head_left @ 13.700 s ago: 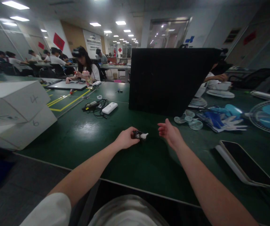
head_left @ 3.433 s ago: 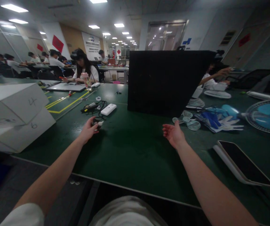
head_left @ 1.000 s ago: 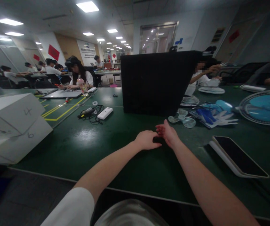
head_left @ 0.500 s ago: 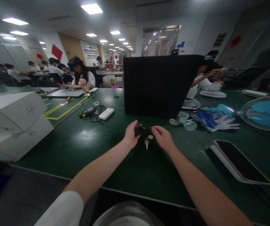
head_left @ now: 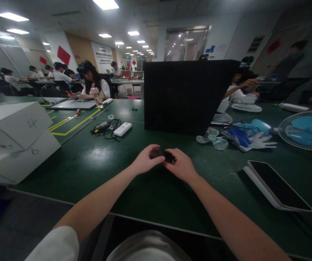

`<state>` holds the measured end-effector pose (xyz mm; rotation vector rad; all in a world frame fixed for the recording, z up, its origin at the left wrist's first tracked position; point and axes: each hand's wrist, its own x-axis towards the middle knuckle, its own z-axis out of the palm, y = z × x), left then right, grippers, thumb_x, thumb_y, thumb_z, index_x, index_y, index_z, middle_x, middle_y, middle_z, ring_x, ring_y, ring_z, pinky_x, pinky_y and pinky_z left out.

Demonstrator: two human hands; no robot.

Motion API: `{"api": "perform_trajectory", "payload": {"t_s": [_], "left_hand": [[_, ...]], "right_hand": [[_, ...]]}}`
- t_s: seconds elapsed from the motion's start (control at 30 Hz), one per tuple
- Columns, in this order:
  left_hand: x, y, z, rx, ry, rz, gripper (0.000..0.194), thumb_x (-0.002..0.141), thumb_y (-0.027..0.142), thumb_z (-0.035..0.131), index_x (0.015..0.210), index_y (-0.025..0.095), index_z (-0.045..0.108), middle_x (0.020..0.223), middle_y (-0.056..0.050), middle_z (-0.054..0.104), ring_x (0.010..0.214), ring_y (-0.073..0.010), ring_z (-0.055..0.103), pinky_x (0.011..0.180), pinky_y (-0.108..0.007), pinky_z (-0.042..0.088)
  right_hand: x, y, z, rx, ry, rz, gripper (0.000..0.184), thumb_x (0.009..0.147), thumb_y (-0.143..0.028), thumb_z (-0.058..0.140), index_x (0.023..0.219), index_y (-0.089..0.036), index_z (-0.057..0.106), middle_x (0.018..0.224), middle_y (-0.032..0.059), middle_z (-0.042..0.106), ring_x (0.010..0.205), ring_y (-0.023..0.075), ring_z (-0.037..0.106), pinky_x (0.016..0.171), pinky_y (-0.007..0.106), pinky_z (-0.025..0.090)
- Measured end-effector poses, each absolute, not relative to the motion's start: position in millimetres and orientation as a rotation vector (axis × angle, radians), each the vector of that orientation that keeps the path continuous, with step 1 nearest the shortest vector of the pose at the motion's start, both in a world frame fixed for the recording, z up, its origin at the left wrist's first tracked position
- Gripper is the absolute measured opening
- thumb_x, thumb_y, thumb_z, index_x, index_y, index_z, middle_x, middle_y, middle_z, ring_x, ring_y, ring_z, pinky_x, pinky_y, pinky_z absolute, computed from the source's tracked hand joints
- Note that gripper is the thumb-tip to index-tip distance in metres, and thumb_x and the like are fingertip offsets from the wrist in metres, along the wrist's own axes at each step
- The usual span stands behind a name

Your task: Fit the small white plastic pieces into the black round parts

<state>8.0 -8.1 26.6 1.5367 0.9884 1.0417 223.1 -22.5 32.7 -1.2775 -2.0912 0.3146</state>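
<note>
Above the green table [head_left: 112, 174], both hands meet around a small dark part [head_left: 168, 156] whose kind I cannot make out. My left hand [head_left: 146, 160] is closed round its left side, thumb stretched across the near face. From the right, my right hand [head_left: 182, 165] grips the same part between thumb and fingers. Much of the part is hidden by the fingers. The small white shafted piece and the white disc seen earlier do not show now.
A large black box [head_left: 183, 98] stands just beyond my hands. To its right lie clear fan blades [head_left: 213, 138], blue-and-white gloves [head_left: 244, 139] and a fan [head_left: 308, 128]. A phone [head_left: 279, 185] is at right, white boxes [head_left: 17, 137] at left, a white power bank [head_left: 122, 129] behind.
My right hand has moved left onto the dark part that my left hand held. My left hand has turned, its thumb now across the part. The small white pieces have gone from sight.
</note>
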Motion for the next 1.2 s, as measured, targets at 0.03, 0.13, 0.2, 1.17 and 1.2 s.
{"api": "perform_trajectory", "payload": {"t_s": [0.03, 0.13, 0.2, 1.17, 1.2], "left_hand": [[-0.2, -9.3, 27.9, 1.681, 1.005, 0.986, 0.072, 0.071, 0.049, 0.084, 0.135, 0.025, 0.06, 0.125, -0.014, 0.066, 0.091, -0.0217, 0.068, 0.078, -0.034, 0.055], [-14.2, -13.0, 31.0, 1.922, 1.079, 0.835, 0.083, 0.07, 0.046, 0.085, 0.143, 0.026, 0.051, 0.106, -0.009, 0.072, 0.07, -0.0174, 0.066, 0.069, -0.034, 0.054], [-14.5, -15.6, 31.3, 2.02, 1.078, 0.815, 0.083, 0.07, 0.046, 0.084, 0.143, 0.025, 0.05, 0.107, -0.007, 0.072, 0.069, -0.0165, 0.066, 0.068, -0.033, 0.055], [-6.8, -7.0, 8.2, 1.962, 1.27, 0.867, 0.052, 0.08, 0.034, 0.074, 0.129, 0.023, 0.063, 0.107, -0.004, 0.074, 0.095, -0.0202, 0.07, 0.087, -0.033, 0.055], [-5.9, -7.4, 7.6, 1.972, 1.274, 0.87, 0.051, 0.079, 0.034, 0.074, 0.128, 0.023, 0.063, 0.105, -0.003, 0.074, 0.093, -0.0199, 0.07, 0.086, -0.033, 0.055]], "right_hand": [[224.5, -22.1, 33.5, -1.271, -2.111, 0.306, 0.042, 0.083, -0.037, 0.073, 0.123, -0.027, 0.066, 0.113, 0.0087, 0.067, 0.097, 0.0277, 0.065, 0.079, 0.042, 0.053], [224.6, -23.9, 35.4, -1.194, -2.199, 0.269, 0.047, 0.082, -0.031, 0.072, 0.128, -0.024, 0.063, 0.118, 0.0096, 0.066, 0.104, 0.0279, 0.063, 0.086, 0.043, 0.052], [222.3, -25.9, 35.5, -1.166, -2.222, 0.258, 0.048, 0.082, -0.029, 0.07, 0.129, -0.022, 0.062, 0.118, 0.0103, 0.066, 0.106, 0.028, 0.063, 0.088, 0.044, 0.052], [265.9, 21.3, 8.4, -1.621, -2.034, 0.374, 0.027, 0.088, -0.048, 0.066, 0.094, -0.024, 0.076, 0.084, 0.0035, 0.07, 0.068, 0.018, 0.062, 0.06, 0.031, 0.046], [261.2, 17.5, 11.3, -1.55, -2.015, 0.352, 0.027, 0.088, -0.048, 0.066, 0.093, -0.023, 0.075, 0.085, 0.004, 0.071, 0.069, 0.0181, 0.063, 0.061, 0.032, 0.048]]}}
